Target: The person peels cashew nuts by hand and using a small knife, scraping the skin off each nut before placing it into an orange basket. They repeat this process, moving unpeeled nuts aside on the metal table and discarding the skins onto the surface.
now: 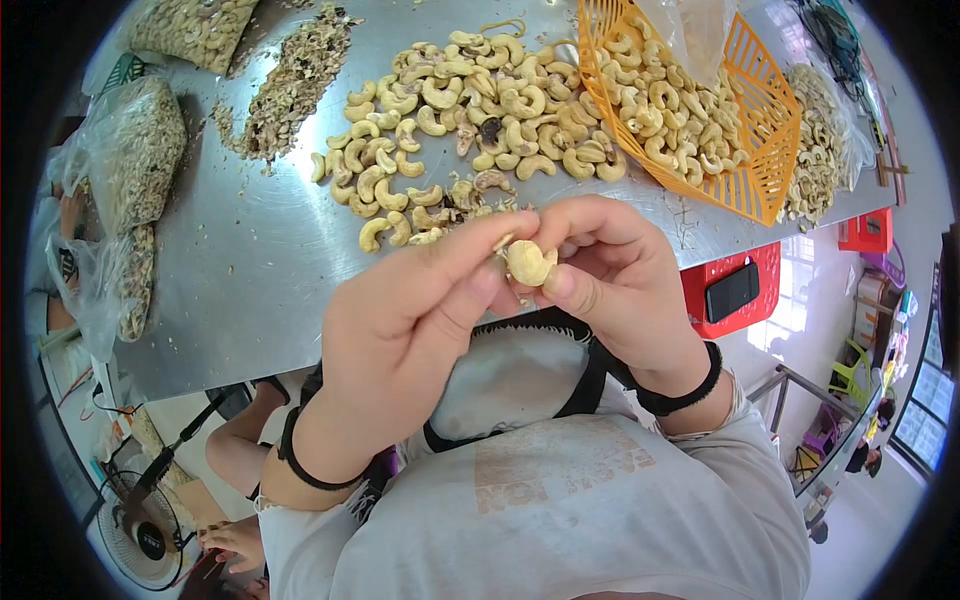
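Note:
Between my two hands, above the table's near edge, is a pale cashew [529, 263]. My left hand [415, 300] pinches at its left side, with a thin flake near the fingertips. The thumb and fingers of my right hand [610, 270] close on its right side. Just beyond my hands lies a loose pile of cashews [520, 100], with a few darker, skin-covered pieces among them. An orange plastic basket [765, 120] holding peeled cashews [680, 120] stands to the right of the pile.
Skin scraps [295, 90] lie on the metal table [235, 300]. Filled plastic bags [140, 150] stand at the left, and more cashews [815, 140] at the far right. A phone [732, 292] rests on a red stool [768, 275]. A fan [145, 535] and another person's hand [235, 540] are lower left.

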The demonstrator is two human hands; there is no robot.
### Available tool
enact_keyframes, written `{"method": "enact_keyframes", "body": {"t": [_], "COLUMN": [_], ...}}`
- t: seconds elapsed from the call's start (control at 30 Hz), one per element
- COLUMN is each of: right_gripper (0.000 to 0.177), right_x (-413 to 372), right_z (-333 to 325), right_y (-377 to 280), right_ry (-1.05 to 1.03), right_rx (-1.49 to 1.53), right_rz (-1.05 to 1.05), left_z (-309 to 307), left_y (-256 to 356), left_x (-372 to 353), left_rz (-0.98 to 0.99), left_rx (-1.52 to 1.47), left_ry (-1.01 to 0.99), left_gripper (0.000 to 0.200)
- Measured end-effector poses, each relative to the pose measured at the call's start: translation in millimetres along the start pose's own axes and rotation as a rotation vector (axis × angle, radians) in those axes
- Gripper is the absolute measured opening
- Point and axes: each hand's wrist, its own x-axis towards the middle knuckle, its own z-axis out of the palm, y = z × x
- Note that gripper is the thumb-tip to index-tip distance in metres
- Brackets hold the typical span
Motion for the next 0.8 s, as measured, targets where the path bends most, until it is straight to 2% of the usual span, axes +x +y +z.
{"method": "enact_keyframes", "body": {"t": [0.07,0.13,0.27,0.3,0.33,0.37,0.5,0.67,0.8], "right_gripper": [0.017,0.017,0.015,0.014,0.014,0.014,0.015,0.017,0.018], "right_x": [0,0,0,0,0,1,5,7,6], "right_z": [-1,-3,-1,-2,-2,-3,-3,-3,-3], "right_y": [-1,-3,-2,-2,-2,-1,0,1,2], "right_ry": [0.025,0.01,0.083,0.093,0.103,0.104,0.069,0.049,0.066], "right_rx": [-0.04,-0.255,-0.363,-0.486,-0.609,-0.609,-0.759,-0.82,-0.837], "right_rz": [-0.029,-0.117,-0.176,-0.225,-0.274,-0.274,-0.428,-0.486,-0.499], "left_z": [0,2,1,2,2,2,-5,-3,1], "left_y": [1,-1,1,-1,-6,-10,-2,-1,-4], "left_x": [-1,-1,-1,-2,-2,-3,-1,-1,-2], "left_rz": [-0.312,-0.265,-0.184,-0.184,-0.095,-0.005,-0.053,-0.302,-0.267], "left_rx": [-0.495,-0.462,-0.299,-0.299,-0.217,-0.135,-0.039,-0.345,-0.383], "left_ry": [-0.011,-0.017,-0.016,-0.017,-0.009,-0.001,-0.054,-0.01,0.023], "left_gripper": [0.029,0.03,0.032,0.032,0.032,0.032,0.03,0.029,0.028]}}
